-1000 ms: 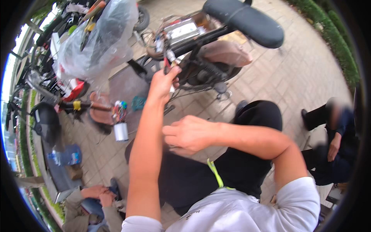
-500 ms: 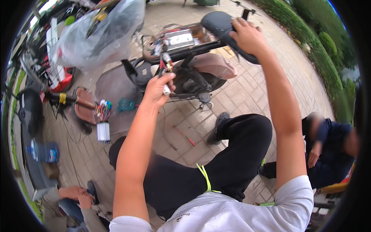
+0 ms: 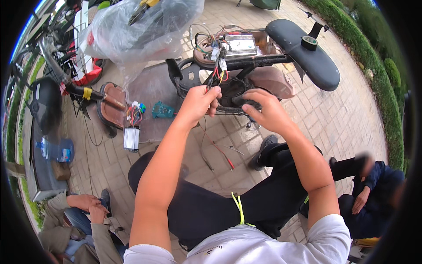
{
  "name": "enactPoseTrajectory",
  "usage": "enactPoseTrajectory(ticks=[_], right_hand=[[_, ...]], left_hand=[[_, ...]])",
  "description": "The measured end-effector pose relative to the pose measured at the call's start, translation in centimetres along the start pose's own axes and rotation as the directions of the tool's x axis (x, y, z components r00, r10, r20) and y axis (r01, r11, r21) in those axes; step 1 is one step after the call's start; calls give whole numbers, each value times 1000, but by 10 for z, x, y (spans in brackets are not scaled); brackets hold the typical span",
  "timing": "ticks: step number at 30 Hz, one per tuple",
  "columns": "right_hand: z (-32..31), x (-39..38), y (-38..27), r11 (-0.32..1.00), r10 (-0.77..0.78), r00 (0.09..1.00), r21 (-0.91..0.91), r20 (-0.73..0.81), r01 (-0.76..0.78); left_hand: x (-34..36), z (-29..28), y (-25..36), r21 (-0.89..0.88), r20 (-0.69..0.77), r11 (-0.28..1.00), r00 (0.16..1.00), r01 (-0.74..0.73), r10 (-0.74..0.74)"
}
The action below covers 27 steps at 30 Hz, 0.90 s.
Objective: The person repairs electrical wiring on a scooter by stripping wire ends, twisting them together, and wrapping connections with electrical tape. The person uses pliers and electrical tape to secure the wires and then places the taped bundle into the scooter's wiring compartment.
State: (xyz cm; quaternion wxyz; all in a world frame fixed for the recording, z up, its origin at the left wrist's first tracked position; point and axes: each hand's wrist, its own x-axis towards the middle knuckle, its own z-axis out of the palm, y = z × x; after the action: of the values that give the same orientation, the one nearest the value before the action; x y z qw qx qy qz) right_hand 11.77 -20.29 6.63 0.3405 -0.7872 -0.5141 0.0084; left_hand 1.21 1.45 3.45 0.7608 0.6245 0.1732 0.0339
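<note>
My left hand (image 3: 200,104) is closed round a bundle of coloured wires (image 3: 218,75), with white connectors (image 3: 223,64) hanging just above the fingers. The wires lead up to an electric scooter's open compartment, where a silver metal box (image 3: 241,45) sits. My right hand (image 3: 264,108) is a little to the right, in front of the scooter's rear wheel. Its fingers are curved with the thumb apart, and nothing shows in them. The black seat (image 3: 303,50) is tipped out to the right of the compartment.
A second silver box (image 3: 131,138) with coloured wires lies by the footboard, near a teal multimeter (image 3: 163,110). A red probe (image 3: 231,163) lies on the paving. Clear plastic sheeting (image 3: 140,37) covers things at far left. People sit at lower left and right.
My right hand has left the seat and come down towards my left hand. My left hand still grips the wires. The view has shifted, so the scooter appears further right.
</note>
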Motion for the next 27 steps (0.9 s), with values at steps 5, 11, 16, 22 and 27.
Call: enactPoseTrajectory(ticks=[5,11,16,22,27], right_hand=[[18,7,6,982,61,998,182,-33,-54],[37,2,14,941,193,980,272,52,-200],[42,19,0,947,152,975,305,-162,-97],[46,62,-31,962,-270,937,-9,-222,275],[42,75,-27,942,-292,952,-200,-86,271]], left_hand=[[-2,-11,-6,99,78,992,993,81,-89],[6,-29,-8,129,-224,949,924,-287,309],[36,-37,25,-120,-378,908,865,-400,331],[75,-32,40,-525,-322,743,905,-415,278],[55,-25,42,-319,-107,852,909,-416,403]])
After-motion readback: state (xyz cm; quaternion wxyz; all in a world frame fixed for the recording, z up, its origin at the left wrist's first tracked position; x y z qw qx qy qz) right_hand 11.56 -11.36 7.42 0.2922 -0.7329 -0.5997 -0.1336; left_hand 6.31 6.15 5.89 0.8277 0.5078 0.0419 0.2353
